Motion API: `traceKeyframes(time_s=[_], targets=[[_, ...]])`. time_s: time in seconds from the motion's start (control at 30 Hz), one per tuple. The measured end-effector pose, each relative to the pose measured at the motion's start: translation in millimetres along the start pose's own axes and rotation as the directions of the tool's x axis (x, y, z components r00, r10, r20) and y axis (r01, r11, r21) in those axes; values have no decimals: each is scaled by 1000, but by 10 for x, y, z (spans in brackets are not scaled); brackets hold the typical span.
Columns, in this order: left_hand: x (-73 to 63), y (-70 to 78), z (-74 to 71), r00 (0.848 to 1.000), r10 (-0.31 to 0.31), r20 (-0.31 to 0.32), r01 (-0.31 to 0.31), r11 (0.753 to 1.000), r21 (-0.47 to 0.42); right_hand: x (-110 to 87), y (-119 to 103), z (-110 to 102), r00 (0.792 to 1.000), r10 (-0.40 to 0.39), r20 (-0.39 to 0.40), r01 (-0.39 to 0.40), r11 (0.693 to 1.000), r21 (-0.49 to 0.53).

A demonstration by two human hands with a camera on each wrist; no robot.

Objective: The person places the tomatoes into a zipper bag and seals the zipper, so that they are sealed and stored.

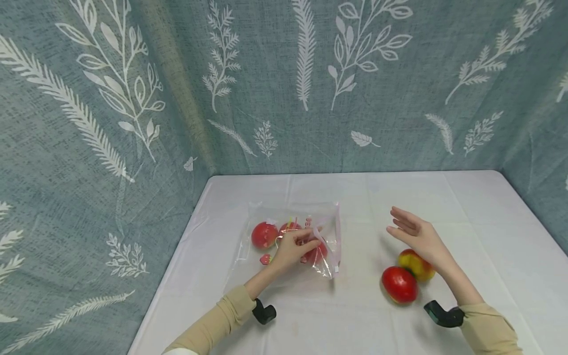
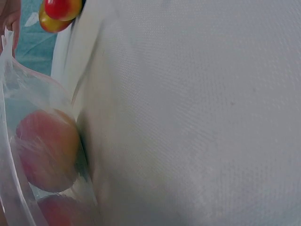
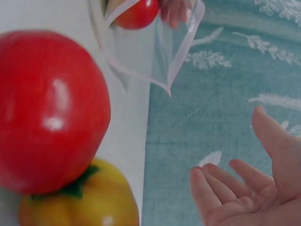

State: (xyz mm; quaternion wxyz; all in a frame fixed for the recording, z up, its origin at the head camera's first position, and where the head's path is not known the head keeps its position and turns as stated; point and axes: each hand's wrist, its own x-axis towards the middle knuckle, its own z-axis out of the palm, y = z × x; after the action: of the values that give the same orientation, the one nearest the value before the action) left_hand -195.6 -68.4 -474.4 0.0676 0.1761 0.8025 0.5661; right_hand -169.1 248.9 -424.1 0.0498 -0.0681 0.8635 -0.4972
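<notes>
A clear zip bag [image 1: 327, 214] with a pinkish edge lies toward the left of the table, its mouth facing right. Inside are round red fruits: one at the left [image 1: 264, 235], one behind the hand [image 1: 290, 228] and one near the mouth [image 1: 316, 252]. My left hand [image 1: 290, 249] pinches the bag's film near its mouth between thumb and fingers. To the right, my right hand [image 1: 417, 234] hovers with fingers extended and holds nothing. Just below it, a glossy red fruit [image 1: 400, 285] touches a yellow-and-red fruit [image 1: 416, 265] with a green leafy top, visible in the right wrist view.
A white cloth covers the table [image 1: 355, 315]. Blue-green curtains [image 1: 275, 88] with white leaf prints hang behind and at both sides. Dark wrist mounts [image 1: 264, 312] sit at both sleeves.
</notes>
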Motion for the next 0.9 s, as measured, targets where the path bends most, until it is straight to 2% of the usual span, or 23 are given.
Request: traceKeyframes(time_s=[0.23,0.5,0.77,0.9], targets=[[-95,292,-55,999,-1,32,2,1000,-8,-66,128,-121,1000,25,3,-25,998,-50],[-114,312,-61,1000,9,14,-9,1000,11,-120,250,-217,998,41,45,-37,994,-102],[-117,313,-48,1000,-12,9,12,1000,15,-205,444,-297,994,38,100,-24,990,-139],[-122,317,-45,1000,-14,7,14,1000,18,-247,531,-333,989,64,130,-43,987,-157]])
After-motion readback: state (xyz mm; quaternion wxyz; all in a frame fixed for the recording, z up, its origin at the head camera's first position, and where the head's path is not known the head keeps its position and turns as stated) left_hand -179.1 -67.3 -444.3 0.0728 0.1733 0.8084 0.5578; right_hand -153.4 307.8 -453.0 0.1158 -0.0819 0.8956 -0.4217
